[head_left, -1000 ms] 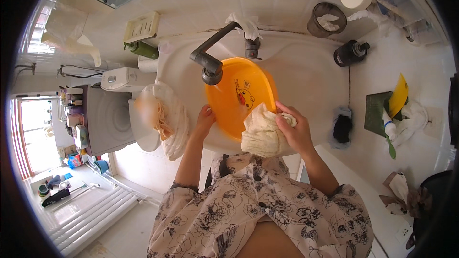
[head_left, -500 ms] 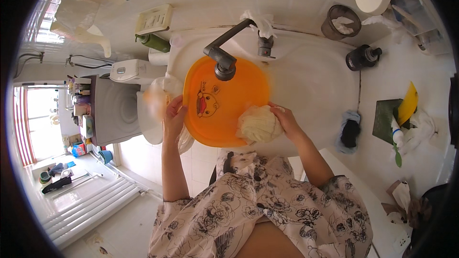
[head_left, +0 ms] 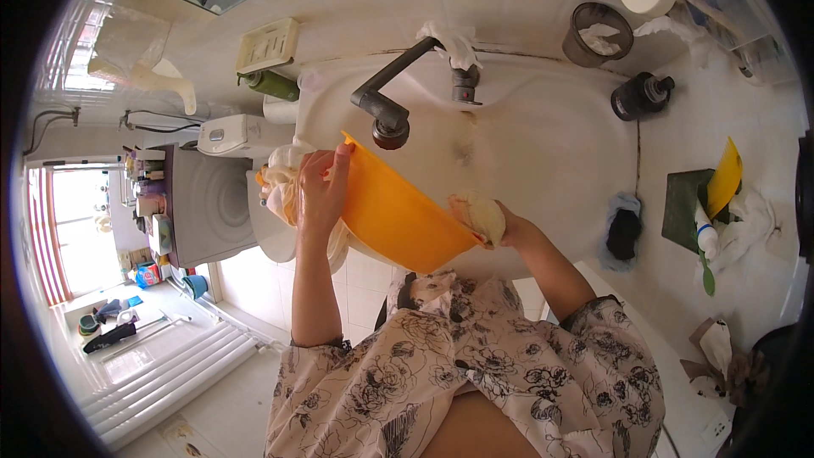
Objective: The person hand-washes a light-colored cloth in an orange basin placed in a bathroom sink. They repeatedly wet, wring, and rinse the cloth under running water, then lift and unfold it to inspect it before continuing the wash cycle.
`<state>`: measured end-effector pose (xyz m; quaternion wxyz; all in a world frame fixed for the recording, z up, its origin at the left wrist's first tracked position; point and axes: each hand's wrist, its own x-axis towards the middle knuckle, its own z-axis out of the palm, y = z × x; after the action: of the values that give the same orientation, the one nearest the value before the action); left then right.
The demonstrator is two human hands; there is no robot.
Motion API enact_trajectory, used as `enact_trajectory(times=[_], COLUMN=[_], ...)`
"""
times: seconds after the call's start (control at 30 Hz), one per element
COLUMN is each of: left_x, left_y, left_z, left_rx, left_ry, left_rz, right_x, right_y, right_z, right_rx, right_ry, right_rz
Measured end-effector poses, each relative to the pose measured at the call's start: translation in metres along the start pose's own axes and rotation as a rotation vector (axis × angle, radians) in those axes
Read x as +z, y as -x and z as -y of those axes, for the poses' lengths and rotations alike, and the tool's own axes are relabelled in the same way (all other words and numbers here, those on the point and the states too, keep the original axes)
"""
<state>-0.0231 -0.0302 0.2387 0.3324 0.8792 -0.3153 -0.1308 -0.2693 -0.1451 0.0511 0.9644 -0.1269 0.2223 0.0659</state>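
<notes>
- The orange basin (head_left: pixel 398 216) is held tilted over the white sink (head_left: pixel 543 144), its outer wall turned up toward the camera, just below the dark tap (head_left: pixel 386 114).
- Its long axis runs from about 10 o'clock, where the upper rim nears the tap's spout, down to about 4 o'clock, where the lower rim meets the right hand.
- The left hand (head_left: pixel 320 191) sits at the basin's 9 o'clock side, fingers closed over the upper rim and gripping it.
- The right hand (head_left: pixel 509 229) is at the basin's 3 o'clock end, wrapped around a pale cloth (head_left: pixel 479 214) that presses against the lower rim; whether it also pinches the rim, I cannot tell.
- Both hands touch the basin, so neither is nearer; the left holds the higher end.
- The basin looks like smooth, glossy, bright orange plastic with a thin rim; its inside is hidden.
- At 9 o'clock from the left hand, a bundle of light cloth (head_left: pixel 284 187) lies beside the sink's edge.
</notes>
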Motion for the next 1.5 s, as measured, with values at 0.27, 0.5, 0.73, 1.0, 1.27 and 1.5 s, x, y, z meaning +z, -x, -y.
enact_trajectory(times=[0.27,0.5,0.73,1.0,1.27,1.5], left_x=[0.048,0.139,0.181,0.182,0.214,0.171], left_y=[0.021,0.021,0.018,0.001,-0.027,-0.015], left_z=[0.085,0.17,0.179,0.123,0.161,0.098], left_rx=[-0.241,-0.335,0.059,-0.479,-0.378,-0.292], left_ry=[0.36,0.615,-0.046,0.559,1.061,0.48], left_rz=[0.32,0.306,-0.275,0.537,0.394,0.767], right_x=[-0.013,-0.025,0.001,0.055,0.086,0.033], right_y=[0.044,0.04,0.001,-0.062,-0.126,-0.139], right_z=[0.013,0.008,-0.02,-0.03,-0.005,-0.005], right_rx=[-0.402,-0.609,-0.958,-0.85,-0.747,-0.401], right_ry=[0.297,0.705,1.053,1.204,1.014,0.781], right_rz=[-0.708,-0.893,-0.976,-0.775,-0.517,-0.811])
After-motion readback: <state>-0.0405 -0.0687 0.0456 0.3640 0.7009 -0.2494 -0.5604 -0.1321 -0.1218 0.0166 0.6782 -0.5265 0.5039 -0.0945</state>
